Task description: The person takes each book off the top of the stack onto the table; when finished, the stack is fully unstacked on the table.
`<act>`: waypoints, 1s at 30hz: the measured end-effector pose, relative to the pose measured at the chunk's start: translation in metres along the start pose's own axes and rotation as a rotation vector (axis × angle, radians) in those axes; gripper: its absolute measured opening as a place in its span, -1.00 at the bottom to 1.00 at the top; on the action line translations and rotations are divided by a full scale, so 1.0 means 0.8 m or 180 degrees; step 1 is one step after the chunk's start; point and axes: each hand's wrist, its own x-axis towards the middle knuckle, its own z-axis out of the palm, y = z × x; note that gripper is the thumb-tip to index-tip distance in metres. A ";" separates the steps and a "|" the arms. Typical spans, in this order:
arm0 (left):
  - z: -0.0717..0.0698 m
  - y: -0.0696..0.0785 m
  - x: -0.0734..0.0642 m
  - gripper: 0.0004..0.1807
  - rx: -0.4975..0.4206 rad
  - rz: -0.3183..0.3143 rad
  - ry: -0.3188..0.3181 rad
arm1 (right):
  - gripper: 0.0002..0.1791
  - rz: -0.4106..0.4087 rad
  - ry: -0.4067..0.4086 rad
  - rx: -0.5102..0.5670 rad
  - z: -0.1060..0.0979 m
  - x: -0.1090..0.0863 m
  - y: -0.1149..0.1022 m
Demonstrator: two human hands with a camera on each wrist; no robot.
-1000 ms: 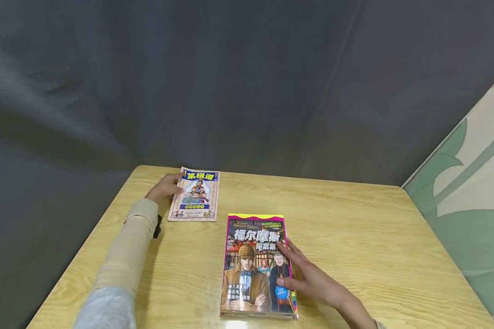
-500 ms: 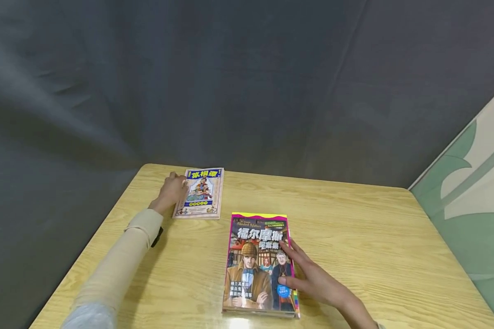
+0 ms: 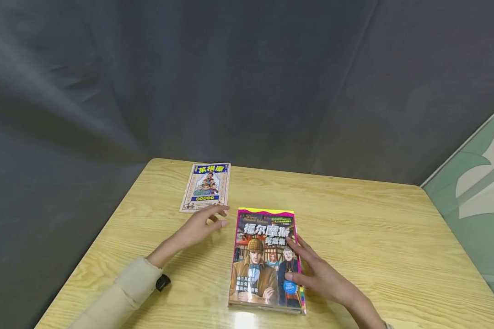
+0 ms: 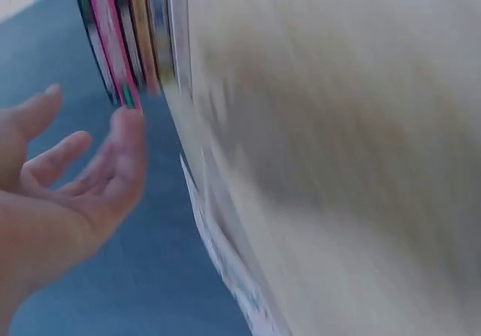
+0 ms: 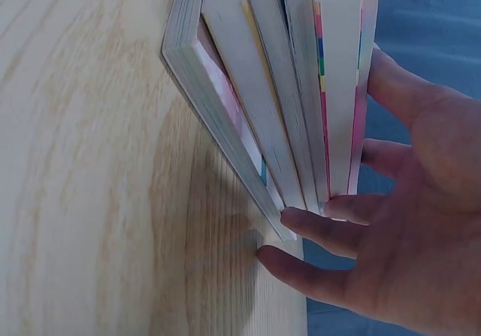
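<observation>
A stack of several books (image 5: 301,110) lies on the wooden table, topped by a glossy book (image 3: 255,274) whose cover shows a man in a checked cap. My right hand (image 3: 323,278) rests along the stack's right side, thumb and index finger over the cover's edge, the other fingers spread against the page edges. My left hand (image 3: 197,226) hovers left of the stack, fingers loosely bent and holding nothing. Just beyond it, a thin pale-pink book (image 3: 207,187) with a blue title band lies flat near the far-left corner.
The wooden table (image 3: 374,219) stretches right of the stack. A dark curtain (image 3: 251,82) hangs behind its far edge and down the left side. At the right stands a panel (image 3: 473,201) with green leaf shapes.
My left hand has let go of the pale-pink book and come back toward the stack. The right hand stays at the stack. The head view has shifted slightly.
</observation>
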 end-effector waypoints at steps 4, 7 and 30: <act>0.027 0.013 -0.009 -0.19 -0.0349 -0.0136 -0.0332 | -0.13 -0.0052 0.0051 0.0000 -0.001 0.000 0.003; 0.040 0.016 -0.009 -0.08 -0.0483 -0.0240 -0.0399 | -0.15 -0.0076 0.0055 0.0047 -0.001 0.000 0.004; 0.035 0.024 0.004 -0.06 -0.0439 -0.0274 -0.0601 | -0.14 0.0251 0.0005 -0.0170 -0.004 0.013 -0.013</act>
